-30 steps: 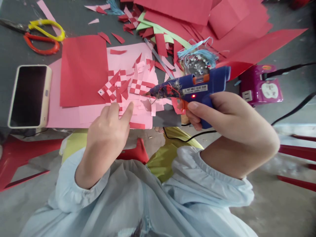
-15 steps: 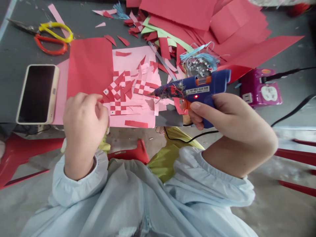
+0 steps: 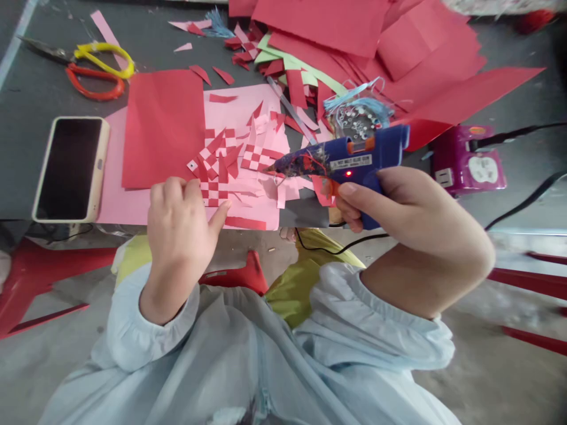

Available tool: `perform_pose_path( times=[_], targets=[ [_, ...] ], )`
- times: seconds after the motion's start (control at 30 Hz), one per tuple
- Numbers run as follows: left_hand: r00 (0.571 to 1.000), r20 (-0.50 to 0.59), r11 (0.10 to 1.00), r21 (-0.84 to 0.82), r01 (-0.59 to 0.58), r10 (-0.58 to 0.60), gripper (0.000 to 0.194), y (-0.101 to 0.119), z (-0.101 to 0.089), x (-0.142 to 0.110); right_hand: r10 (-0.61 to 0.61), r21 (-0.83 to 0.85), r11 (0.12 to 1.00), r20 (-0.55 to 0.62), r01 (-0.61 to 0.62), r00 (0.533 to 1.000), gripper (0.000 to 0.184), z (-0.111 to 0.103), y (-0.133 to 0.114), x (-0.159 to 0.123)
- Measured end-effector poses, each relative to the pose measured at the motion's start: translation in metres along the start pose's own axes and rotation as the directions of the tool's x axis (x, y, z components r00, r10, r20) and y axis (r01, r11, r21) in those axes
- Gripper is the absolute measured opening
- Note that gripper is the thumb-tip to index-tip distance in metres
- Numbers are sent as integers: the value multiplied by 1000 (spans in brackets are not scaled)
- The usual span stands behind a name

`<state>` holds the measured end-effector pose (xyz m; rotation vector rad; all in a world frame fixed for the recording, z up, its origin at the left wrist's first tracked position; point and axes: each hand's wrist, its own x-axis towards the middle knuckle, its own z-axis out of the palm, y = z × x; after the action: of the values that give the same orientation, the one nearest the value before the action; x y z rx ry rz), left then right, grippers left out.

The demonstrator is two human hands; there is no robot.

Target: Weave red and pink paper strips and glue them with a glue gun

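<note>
The glue gun (image 3: 354, 159) sat in the right hand (image 3: 390, 203), whose fingers were wrapped around its grip; whether they squeezed the orange trigger (image 3: 326, 188) could not be told. Its light glowed red, and its nozzle (image 3: 271, 168) pointed toward the left hand (image 3: 179, 221), ending beside a checkered piece (image 3: 256, 157) ahead and to the right of the left thumb. The left fingers lay close together, bent downward, with the thumb spread away from them; a woven strip (image 3: 215, 193) showed between thumb and forefinger, and whether either pressed on it could not be told. Just ahead of those fingertips lay a woven fish (image 3: 207, 162). Under all these pieces was a pink sheet (image 3: 119, 206), and a red sheet (image 3: 163, 130) reached forward from the left fingers. Farther left of them lay a phone (image 3: 68, 168), with scissors (image 3: 95, 95) beyond it. Ahead of the right fingers were a dish of beads (image 3: 357, 123) and blue threads (image 3: 370, 105), then stacked red paper (image 3: 319, 26); to their right stood a purple socket box (image 3: 463, 159).
</note>
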<state>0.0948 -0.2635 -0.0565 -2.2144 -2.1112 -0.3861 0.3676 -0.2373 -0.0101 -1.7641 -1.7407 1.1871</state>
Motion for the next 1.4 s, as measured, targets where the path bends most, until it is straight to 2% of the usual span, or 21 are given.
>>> perform_pose_path(
  times=[0.17,0.37,0.43,0.53,0.6,0.67,0.7,0.73,0.93,1.17,1.23,1.3,1.4],
  targets=[
    [999,-31,994,-105,-20,17,43,-1,6,2,82,-7,997,-33,-82,996,43,2,-3,-1],
    [996,-77,946,-322,20,-48,39,-1,4,4,66,1,998,-23,-66,998,37,2,-4,-1],
    [991,-100,883,-468,35,-92,36,-2,2,6,58,3,998,-21,-58,998,36,2,-4,-1],
    [972,-181,725,-689,-18,-148,31,-9,2,12,17,13,1000,-17,-17,1000,35,1,-3,-1],
    [956,-232,633,-772,-67,-181,29,-16,4,17,-28,6,1000,-4,28,1000,38,0,-2,-1],
    [953,-230,579,-812,-78,-195,29,-25,6,21,-57,-3,998,12,57,998,41,0,-1,0],
    [937,-266,552,-828,-100,-228,30,-29,8,23,-62,-3,998,14,62,998,42,-1,-1,0],
    [950,-217,533,-844,-67,-225,30,-32,9,24,-65,1,998,12,65,998,42,-1,-1,-1],
    [949,-129,417,-909,3,-288,34,-36,11,31,-61,9,998,7,61,998,44,-2,3,-1],
    [982,4,423,-902,86,-190,43,-27,18,29,-53,-20,998,9,53,999,45,-3,6,0],
    [985,-28,508,-859,64,-172,40,-25,18,28,-44,-8,999,-1,44,999,42,-2,5,0],
    [979,-129,654,-757,5,-157,36,-23,15,26,-42,0,999,-6,42,999,40,-2,3,-1],
    [969,-241,822,-562,-96,-51,26,-20,6,25,-42,6,999,-6,42,999,38,-2,3,-1]
  ],
)
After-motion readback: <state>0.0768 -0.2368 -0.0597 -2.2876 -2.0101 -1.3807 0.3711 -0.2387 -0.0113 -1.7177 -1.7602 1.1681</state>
